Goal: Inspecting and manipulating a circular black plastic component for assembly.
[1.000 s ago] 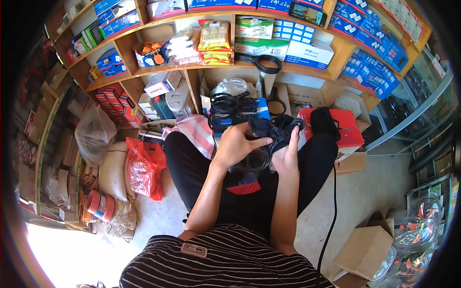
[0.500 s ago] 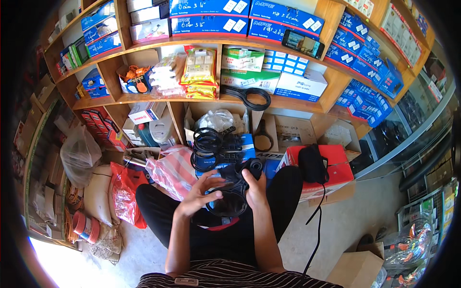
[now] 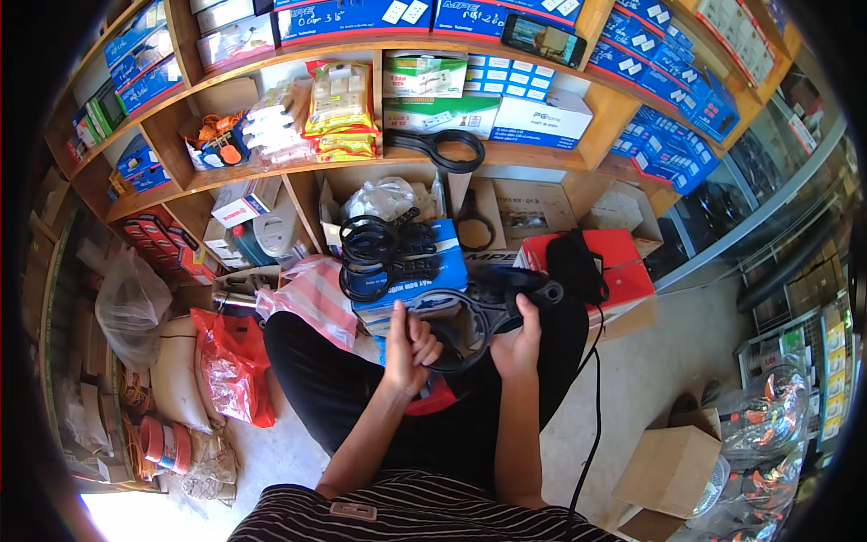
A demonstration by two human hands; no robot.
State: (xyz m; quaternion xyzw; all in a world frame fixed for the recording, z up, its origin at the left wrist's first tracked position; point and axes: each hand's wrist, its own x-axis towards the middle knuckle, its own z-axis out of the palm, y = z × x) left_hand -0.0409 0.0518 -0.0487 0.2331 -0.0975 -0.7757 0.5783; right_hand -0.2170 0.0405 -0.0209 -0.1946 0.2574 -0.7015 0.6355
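Over my lap I hold black ring-shaped wrenches [image 3: 488, 318], each a large open hoop with a handle; how many overlap here I cannot tell. My left hand [image 3: 413, 350] has its fingers curled at the left rim of the hoop. On the other side, my right hand [image 3: 518, 341] grips the joined part near the handles, thumb on top, its fingers partly hidden beneath. Just beyond stands a blue box [image 3: 433, 282] with a heap of similar black rings [image 3: 384, 253] on it.
A red box [image 3: 623, 271] at the right carries a black pouch [image 3: 576, 266], with a black cable trailing toward me. Another ring wrench [image 3: 452, 151] lies on the shelf edge ahead, beside a propped phone [image 3: 542, 41]. Plastic bags [image 3: 230, 366] and a sack sit at the left.
My left fingers, spread before, have curled in at the hoop. The wrenches have turned so their handle end points right, and my right hand has shifted right with them. The view has tilted slightly.
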